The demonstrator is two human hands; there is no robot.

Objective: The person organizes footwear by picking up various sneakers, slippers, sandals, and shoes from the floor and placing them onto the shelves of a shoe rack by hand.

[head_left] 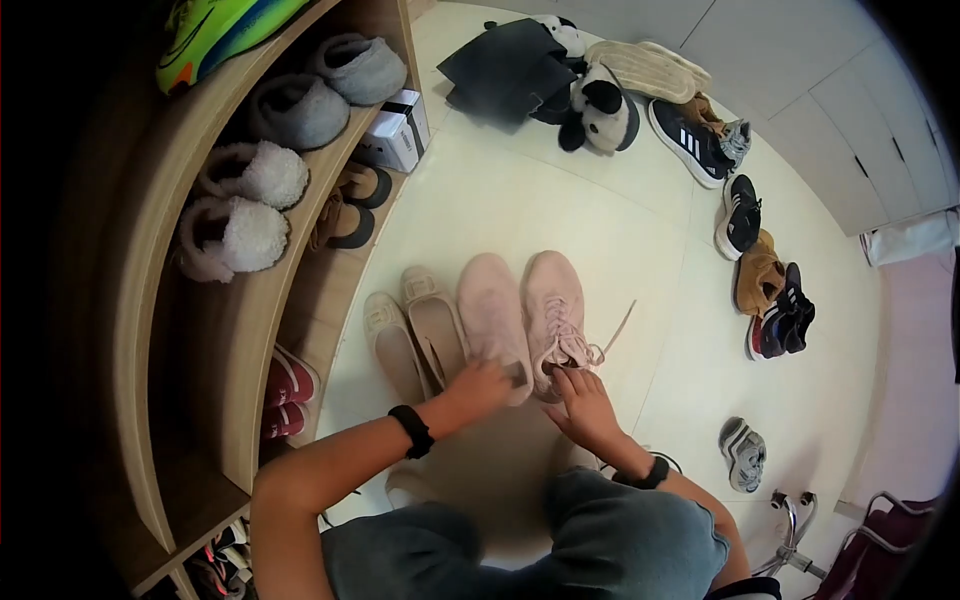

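Two pink sneakers stand side by side on the floor, toes pointing away from me. My left hand (478,392) is at the heel of the left pink sneaker (492,305); its fingers are blurred. At the opening of the right pink sneaker (554,300), my right hand (583,400) rests with its fingers apart, touching the heel area. That sneaker's lace trails out to the right. Just left of the pair is a pair of beige flats, one (432,315) beside the left sneaker and the other (388,340) farther left.
On the left, a wooden shelf (262,400) holds fluffy slippers (265,175), sandals (355,210), a white box (395,135) and red shoes (290,385). Panda plush (605,115) lies at the back. Several shoes line the right, near a chair base (792,535).
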